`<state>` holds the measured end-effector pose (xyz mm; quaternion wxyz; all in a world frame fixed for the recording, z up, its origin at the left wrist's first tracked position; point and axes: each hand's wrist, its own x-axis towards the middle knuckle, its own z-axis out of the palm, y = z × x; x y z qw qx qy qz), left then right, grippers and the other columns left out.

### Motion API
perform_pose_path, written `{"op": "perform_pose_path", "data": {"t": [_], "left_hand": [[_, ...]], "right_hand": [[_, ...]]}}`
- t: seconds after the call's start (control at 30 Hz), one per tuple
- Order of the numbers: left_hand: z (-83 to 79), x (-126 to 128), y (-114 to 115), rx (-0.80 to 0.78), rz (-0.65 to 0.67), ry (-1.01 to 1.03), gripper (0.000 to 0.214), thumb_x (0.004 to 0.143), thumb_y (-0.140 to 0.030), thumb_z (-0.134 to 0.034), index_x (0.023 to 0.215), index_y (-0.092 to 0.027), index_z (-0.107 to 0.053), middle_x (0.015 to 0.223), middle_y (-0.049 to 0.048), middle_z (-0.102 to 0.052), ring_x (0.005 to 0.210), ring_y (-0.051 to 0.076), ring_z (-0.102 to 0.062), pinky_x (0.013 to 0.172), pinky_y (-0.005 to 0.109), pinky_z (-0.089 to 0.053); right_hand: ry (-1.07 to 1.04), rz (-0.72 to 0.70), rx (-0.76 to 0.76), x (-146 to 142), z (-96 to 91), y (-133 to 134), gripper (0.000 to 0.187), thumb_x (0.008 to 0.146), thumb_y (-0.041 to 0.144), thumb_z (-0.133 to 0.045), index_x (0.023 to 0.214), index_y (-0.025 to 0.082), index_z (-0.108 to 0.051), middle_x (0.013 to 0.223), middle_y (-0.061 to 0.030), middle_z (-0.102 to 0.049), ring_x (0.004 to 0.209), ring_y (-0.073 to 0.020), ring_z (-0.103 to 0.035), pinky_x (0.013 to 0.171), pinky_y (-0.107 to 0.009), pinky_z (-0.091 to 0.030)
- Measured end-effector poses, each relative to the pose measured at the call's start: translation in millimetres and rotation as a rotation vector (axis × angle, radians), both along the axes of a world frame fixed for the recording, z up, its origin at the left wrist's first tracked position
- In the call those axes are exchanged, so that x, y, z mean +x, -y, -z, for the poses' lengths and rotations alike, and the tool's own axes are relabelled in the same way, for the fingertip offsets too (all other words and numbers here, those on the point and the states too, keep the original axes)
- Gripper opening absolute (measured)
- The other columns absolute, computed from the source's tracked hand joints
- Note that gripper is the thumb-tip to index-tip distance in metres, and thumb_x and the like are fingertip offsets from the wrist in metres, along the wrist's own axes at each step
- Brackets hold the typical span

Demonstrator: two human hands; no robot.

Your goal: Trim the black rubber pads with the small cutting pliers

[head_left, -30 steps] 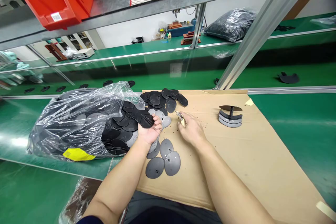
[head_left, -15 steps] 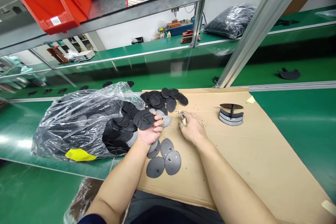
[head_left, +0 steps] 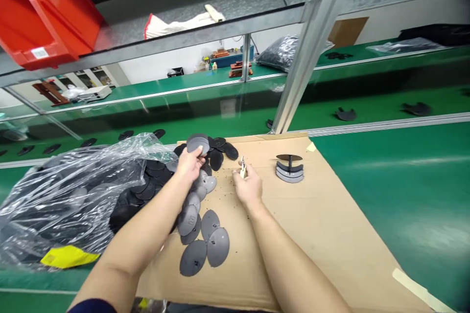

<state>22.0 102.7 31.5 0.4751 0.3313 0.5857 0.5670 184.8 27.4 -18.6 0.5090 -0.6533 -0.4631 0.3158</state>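
Over cardboard (head_left: pixel 312 234) | left hand (head_left: pixel 188 165) pinching dark discs (head_left: pixel 197 142) | right hand (head_left: pixel 249 187) gripping pliers (head_left: pixel 243 169), long axis forward

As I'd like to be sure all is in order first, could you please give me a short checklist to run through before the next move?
1. Left hand has a grip on the dark oval discs: ok, thumb on top.
2. Exact number of discs in that grip: cannot tell; they overlap.
3. Right hand holds the cream-handled pliers: ok, metal tip pointing away from the body.
4. Pliers' jaws open or shut: cannot tell, too small.
5. Cardboard sheet free of debris: not ok, dark specks lie scattered around the right hand.
6. Grey curved parts away from both hands: ok, they stand to the right.
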Motion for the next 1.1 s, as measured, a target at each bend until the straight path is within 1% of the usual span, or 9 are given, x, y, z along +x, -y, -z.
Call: {"op": "perform_pose_path", "data": {"t": [0.1,0.2,0.33,0.47,0.63,0.77,0.9,0.97,1.1], "left_hand": [[-4.6,-2,-52,0.045,-0.059,-0.257,0.023,0.073,-0.01,-0.064,0.093,-0.02,-0.059,0.083,0.002,-0.061,0.069,0.013,-0.059,0.062,0.026,-0.047],[-13.3,-4,-93,0.127,-0.091,-0.478,0.02,0.071,-0.006,-0.063,0.087,-0.018,-0.063,0.088,0.004,-0.058,0.09,0.019,-0.056,0.079,0.03,-0.046],[-17.9,-2,-123,0.206,-0.1,-0.725,0.016,0.072,-0.001,-0.058,0.079,-0.014,-0.062,0.102,0.0068,-0.052,0.114,0.024,-0.041,0.097,0.034,-0.037],[-4.4,16,-147,0.191,-0.061,-0.858,0.017,0.07,0.002,-0.058,0.079,-0.012,-0.058,0.111,0.0075,-0.044,0.118,0.026,-0.038,0.102,0.041,-0.033],[11.2,81,-180,0.115,0.005,-0.973,0.032,0.064,-0.011,-0.073,0.09,-0.011,-0.055,0.126,0.0185,-0.037,0.125,0.037,-0.033,0.098,0.048,-0.036],[15.2,162,-186,0.134,0.465,-1.15,0.045,0.073,-0.026,-0.07,0.112,-0.009,-0.057,0.127,0.0263,-0.045,0.125,0.042,-0.038,0.102,0.05,-0.03],[27.3,229,-179,0.128,0.602,-1.088,0.049,0.074,-0.035,-0.07,0.117,-0.013,-0.059,0.121,0.0234,-0.055,0.117,0.036,-0.051,0.097,0.043,-0.037],[35.4,248,-178,0.122,0.603,-1.056,0.049,0.074,-0.034,-0.07,0.119,-0.016,-0.059,0.125,0.0233,-0.054,0.118,0.035,-0.05,0.097,0.044,-0.037],[44.5,259,-183,0.137,0.606,-0.962,0.027,0.07,-0.019,-0.072,0.097,-0.018,-0.069,0.116,0.019,-0.062,0.117,0.033,-0.049,0.098,0.043,-0.036]], "right_hand": [[-0.038,0.026,0.042,-2,0.1,1,0.042,0.075,0.038,-0.054,0.109,0.018,-0.063,0.079,-0.0011,-0.067,0.073,-0.0192,-0.062,0.074,-0.03,-0.048],[-0.051,0.051,0.039,-2,-1.0,2,0.038,0.076,0.037,-0.054,0.108,0.019,-0.063,0.079,-0.0009,-0.067,0.073,-0.0188,-0.062,0.075,-0.031,-0.048],[-0.078,0.073,0.013,-2,-1.0,1,0.037,0.077,0.034,-0.054,0.109,0.018,-0.062,0.083,-0.0023,-0.068,0.077,-0.0194,-0.062,0.077,-0.031,-0.049],[-0.068,0.1,0.006,-2,1.1,1,0.037,0.077,0.032,-0.054,0.111,0.018,-0.061,0.089,-0.0044,-0.068,0.085,-0.0207,-0.063,0.08,-0.031,-0.05],[-0.141,0.157,0.021,-4,3.0,2,0.037,0.078,0.033,-0.053,0.111,0.018,-0.06,0.084,-0.0043,-0.067,0.081,-0.0209,-0.062,0.081,-0.033,-0.05],[-0.247,0.236,0.03,-6,7.0,0,0.041,0.079,0.036,-0.052,0.115,0.016,-0.056,0.082,-0.0048,-0.065,0.075,-0.0201,-0.061,0.079,-0.033,-0.051],[-0.311,0.282,0.011,-4,14.1,-2,0.048,0.08,0.04,-0.051,0.12,0.014,-0.053,0.084,-0.0059,-0.065,0.075,-0.0199,-0.062,0.074,-0.032,-0.052],[-0.274,0.294,0.002,-1,18.0,-3,0.045,0.082,0.039,-0.049,0.12,0.015,-0.053,0.089,-0.0079,-0.065,0.082,-0.0217,-0.064,0.077,-0.032,-0.051],[-0.155,0.249,-0.017,7,24.6,-3,0.042,0.086,0.037,-0.042,0.122,0.018,-0.053,0.101,-0.0111,-0.066,0.098,-0.0248,-0.062,0.079,-0.033,-0.051]]}}
